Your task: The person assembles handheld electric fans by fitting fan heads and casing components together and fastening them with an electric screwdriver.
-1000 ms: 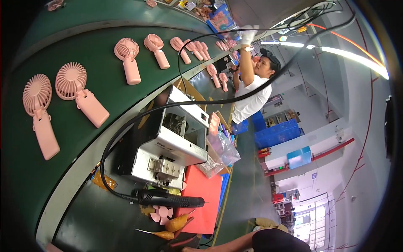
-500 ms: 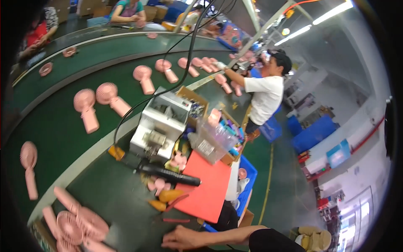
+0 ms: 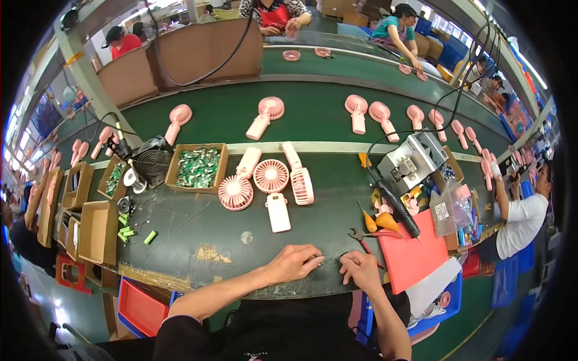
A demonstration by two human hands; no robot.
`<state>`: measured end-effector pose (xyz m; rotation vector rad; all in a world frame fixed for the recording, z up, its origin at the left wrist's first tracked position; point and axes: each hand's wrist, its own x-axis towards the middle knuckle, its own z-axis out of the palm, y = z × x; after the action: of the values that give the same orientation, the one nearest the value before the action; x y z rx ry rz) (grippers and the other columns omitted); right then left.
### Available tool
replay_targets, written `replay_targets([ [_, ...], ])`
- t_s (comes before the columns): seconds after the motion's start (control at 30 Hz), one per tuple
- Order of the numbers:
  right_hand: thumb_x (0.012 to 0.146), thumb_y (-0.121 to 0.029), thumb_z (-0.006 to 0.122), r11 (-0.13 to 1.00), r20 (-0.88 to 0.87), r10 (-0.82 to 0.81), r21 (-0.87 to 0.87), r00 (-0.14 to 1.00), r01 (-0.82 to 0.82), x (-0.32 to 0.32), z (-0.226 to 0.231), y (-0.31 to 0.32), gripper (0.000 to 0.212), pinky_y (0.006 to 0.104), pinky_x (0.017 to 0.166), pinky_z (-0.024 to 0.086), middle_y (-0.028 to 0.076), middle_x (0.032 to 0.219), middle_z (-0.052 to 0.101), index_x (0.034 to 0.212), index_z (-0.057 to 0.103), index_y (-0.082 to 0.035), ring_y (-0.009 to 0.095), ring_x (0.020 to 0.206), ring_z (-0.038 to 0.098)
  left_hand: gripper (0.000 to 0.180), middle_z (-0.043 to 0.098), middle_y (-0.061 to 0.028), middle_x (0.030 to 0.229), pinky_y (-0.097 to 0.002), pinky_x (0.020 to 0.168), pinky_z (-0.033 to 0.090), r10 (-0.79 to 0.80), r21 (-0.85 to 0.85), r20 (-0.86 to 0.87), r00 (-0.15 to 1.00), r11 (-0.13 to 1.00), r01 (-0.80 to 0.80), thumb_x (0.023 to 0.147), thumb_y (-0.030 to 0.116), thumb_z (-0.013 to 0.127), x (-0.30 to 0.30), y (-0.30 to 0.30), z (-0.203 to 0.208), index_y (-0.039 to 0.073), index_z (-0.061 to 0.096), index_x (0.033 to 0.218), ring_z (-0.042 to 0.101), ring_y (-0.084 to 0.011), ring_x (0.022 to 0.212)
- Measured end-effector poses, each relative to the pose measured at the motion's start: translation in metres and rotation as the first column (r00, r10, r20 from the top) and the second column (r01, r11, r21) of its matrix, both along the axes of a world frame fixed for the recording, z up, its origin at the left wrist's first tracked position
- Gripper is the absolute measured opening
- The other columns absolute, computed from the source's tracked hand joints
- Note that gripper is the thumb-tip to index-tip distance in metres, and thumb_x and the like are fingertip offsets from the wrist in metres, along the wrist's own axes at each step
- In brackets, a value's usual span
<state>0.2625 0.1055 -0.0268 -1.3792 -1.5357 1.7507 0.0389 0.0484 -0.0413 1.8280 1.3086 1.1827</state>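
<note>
My left hand (image 3: 294,263) rests on the dark green workbench (image 3: 180,240), its fingers bent and together, with nothing visible in them. To its right, my right hand (image 3: 361,269) is loosely curled on the bench, fingers a little apart and holding nothing I can see. The two hands do not touch. Just beyond the right hand lie red-handled pliers (image 3: 363,239). Past my left hand are three pink handheld fans: one with its head toward me (image 3: 235,192), one upright with a round grille (image 3: 271,175), and one turned sideways (image 3: 302,185).
A box of green circuit boards (image 3: 198,168) stands behind the fans on the left. Green cylindrical cells (image 3: 126,231) lie farther left. A black electric screwdriver (image 3: 394,204) and red sheet (image 3: 415,249) lie right. More fans ride the green conveyor (image 3: 313,108); co-workers sit beyond it.
The view has swung left, so the bench things appear farther right and the fan group sits mid-picture. My left hand is now in view; my right hand still lies on the bench.
</note>
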Motion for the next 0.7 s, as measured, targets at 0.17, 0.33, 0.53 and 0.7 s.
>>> replay_targets([
  [0.17,0.089,-0.012,0.063,0.996,0.094,0.093,-0.003,0.991,-0.093,-0.009,0.017,0.003,0.020,0.0253,0.043,0.045,0.011,0.067,0.065,0.094,0.064,0.007,0.015,0.046,0.060,0.010,0.063,-0.0112,0.075,-0.0371,0.055,0.051,0.068,0.173,-0.080,0.994,0.983,-0.054,0.084,0.011,0.070,-0.004,-0.008,0.001,0.002,0.066,0.087,0.063,-0.0283,0.063],
  [0.33,0.084,-0.019,0.071,0.831,0.236,0.090,0.518,0.968,-0.204,-0.059,0.040,0.025,0.043,0.0333,0.066,0.052,0.017,0.092,0.066,0.117,0.055,0.003,0.024,0.081,0.067,0.010,0.059,-0.0086,0.068,-0.0372,0.050,0.048,0.142,0.327,-0.163,0.976,0.941,-0.082,0.080,0.010,0.073,-0.004,-0.013,-0.002,0.004,0.065,0.082,0.061,-0.0268,0.059],
  [0.53,0.074,-0.030,0.075,0.667,0.219,-0.052,0.734,0.974,-0.129,-0.178,0.030,0.079,0.060,0.0503,0.087,0.047,0.024,0.110,0.058,0.119,0.046,-0.003,0.042,0.104,0.057,0.006,0.064,-0.0087,0.068,-0.0337,0.052,0.050,0.206,0.205,-0.106,0.973,0.962,-0.182,0.078,0.004,0.073,-0.004,-0.017,-0.005,0.005,0.068,0.079,0.063,-0.0228,0.056],
  [0.7,0.078,-0.028,0.072,0.675,0.090,-0.305,0.723,0.948,0.148,-0.176,0.003,0.113,0.048,0.0508,0.066,0.053,0.026,0.086,0.065,0.108,0.050,0.002,0.045,0.077,0.065,0.005,0.062,-0.0095,0.065,-0.0315,0.050,0.048,0.186,0.174,-0.095,0.978,0.970,-0.168,0.079,0.001,0.071,0.000,-0.009,-0.002,0.002,0.067,0.080,0.060,-0.0220,0.052],
])
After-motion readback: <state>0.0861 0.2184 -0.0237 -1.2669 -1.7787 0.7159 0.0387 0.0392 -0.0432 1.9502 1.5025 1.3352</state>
